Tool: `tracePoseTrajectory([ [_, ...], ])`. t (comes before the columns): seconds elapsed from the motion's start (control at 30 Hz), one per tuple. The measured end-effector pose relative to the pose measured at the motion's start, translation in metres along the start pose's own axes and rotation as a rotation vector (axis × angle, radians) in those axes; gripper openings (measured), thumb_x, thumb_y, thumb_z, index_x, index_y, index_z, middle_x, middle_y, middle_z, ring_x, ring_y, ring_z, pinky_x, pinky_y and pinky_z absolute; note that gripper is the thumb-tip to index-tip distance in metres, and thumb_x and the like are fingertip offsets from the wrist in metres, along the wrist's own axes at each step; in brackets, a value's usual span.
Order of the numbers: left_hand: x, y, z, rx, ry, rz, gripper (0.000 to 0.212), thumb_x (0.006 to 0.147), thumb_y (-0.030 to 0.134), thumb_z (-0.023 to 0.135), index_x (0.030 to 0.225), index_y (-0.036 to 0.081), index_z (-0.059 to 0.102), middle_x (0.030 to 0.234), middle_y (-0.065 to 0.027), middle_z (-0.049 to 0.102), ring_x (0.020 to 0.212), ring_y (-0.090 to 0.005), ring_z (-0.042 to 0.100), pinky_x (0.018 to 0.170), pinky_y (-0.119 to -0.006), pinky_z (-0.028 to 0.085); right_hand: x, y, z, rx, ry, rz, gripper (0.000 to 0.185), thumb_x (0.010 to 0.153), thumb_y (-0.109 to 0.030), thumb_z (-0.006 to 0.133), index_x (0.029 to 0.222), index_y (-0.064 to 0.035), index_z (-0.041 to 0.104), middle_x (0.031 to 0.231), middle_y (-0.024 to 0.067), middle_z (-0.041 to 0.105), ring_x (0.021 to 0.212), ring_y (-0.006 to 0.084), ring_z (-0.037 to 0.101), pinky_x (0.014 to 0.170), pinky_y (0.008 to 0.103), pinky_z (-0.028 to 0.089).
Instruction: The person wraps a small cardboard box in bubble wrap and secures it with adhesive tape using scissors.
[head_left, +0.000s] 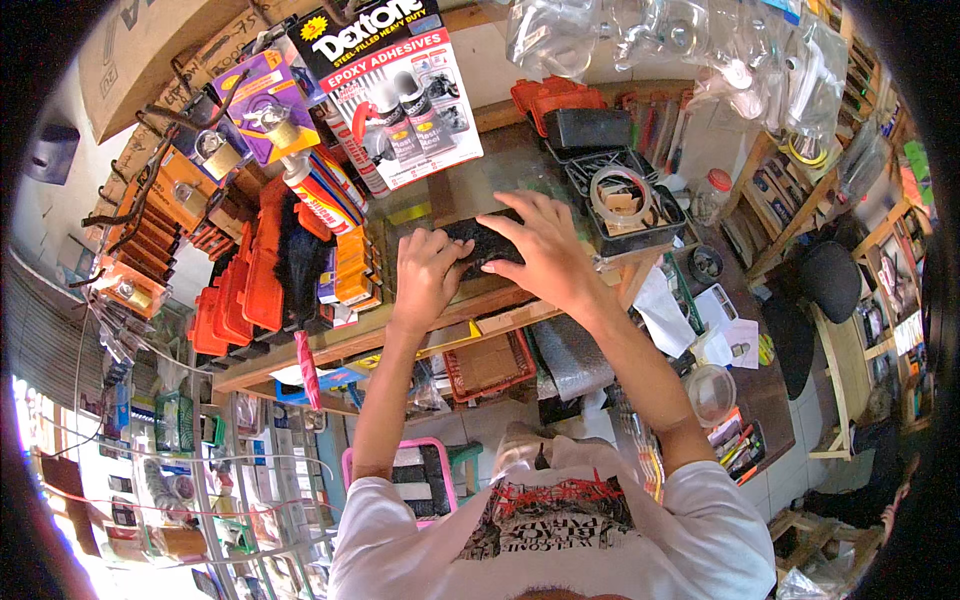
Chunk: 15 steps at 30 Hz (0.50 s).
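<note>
On the glass-topped wooden counter (420, 306) lies a flat black object (480, 244), possibly a case or tray, partly covered by both hands. My left hand (427, 274) is curled at its left end, thumb pressed against the edge. Over its right part, my right hand (547, 251) has thumb and fingers spread apart, fingertips at or just above the surface. Whether those fingertips touch is hard to tell. Just beyond the hands hangs a blister pack of epoxy adhesive (405, 105).
Right of my hands stands a black tool case (637, 236) with screws and a tape roll (621, 195). Orange cases (262, 262) and glue boxes (352, 262) crowd the left. Carded padlocks (277, 124) hang from hooks. A red basket (491, 367) sits below the counter edge.
</note>
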<state>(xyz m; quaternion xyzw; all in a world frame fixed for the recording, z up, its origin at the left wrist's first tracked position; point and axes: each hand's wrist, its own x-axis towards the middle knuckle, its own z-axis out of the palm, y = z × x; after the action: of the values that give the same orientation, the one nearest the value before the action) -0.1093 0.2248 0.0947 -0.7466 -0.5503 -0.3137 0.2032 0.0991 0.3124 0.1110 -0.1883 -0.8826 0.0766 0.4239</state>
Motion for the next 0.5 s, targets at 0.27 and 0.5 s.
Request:
tracePoseTrajectory([
  [0.27,-0.011,-0.008,0.012,0.085,0.117,0.139,0.027,0.076,0.004,0.074,0.102,0.006,0.071,0.087,-0.0055,0.059,0.086,-0.0265,0.058,0.086,-0.044,0.045,-0.015,0.017,0.023,-0.045,-0.041,-0.075,0.041,0.079,-0.017,0.081,0.120,-0.0145,0.075,0.134,0.0045,0.068,0.131,0.0263,0.054,0.111,0.0536,0.034],
  [0.5,-0.010,-0.007,0.009,0.176,0.135,0.166,0.023,0.079,0.004,0.073,0.102,0.005,0.071,0.085,-0.0052,0.059,0.084,-0.0252,0.059,0.084,-0.043,0.047,-0.007,0.037,0.032,-0.080,0.022,-0.174,0.028,0.077,-0.007,0.076,0.104,-0.0145,0.080,0.117,-0.0034,0.076,0.118,0.0193,0.066,0.108,0.0465,0.039],
])
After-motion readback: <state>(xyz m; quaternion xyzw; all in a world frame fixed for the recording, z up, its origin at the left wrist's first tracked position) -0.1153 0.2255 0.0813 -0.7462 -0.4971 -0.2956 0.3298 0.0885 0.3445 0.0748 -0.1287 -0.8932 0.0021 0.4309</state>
